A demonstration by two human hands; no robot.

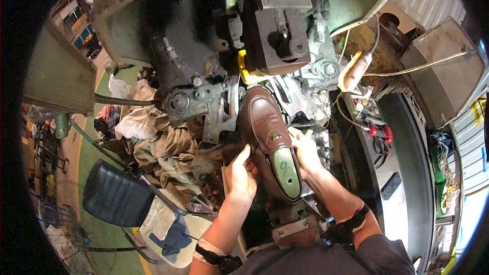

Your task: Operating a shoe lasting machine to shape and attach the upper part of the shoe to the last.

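Note:
A brown leather loafer (262,117) with a small metal ornament sits on a green shoe last (285,173), toe pointing away from me into a dark machine (282,35). Against the shoe's left side, my left hand (242,173) is closed, thumb and fingertips at its lower edge. On the other side my right hand (304,150) grips the shoe near the opening, its fingers partly hidden behind it. Metal plates (221,117) flank the toe, and a yellow bracket (247,69) stands just beyond it. The shoe's underside is hidden.
A black chair (119,193) stands to the left, beside heaped brown cloth and plastic bags (163,137). At right, a work lamp (355,71) hangs above a bench holding a red-handled tool (379,132) and a phone (391,186). Pale machine covers (137,0) arch overhead.

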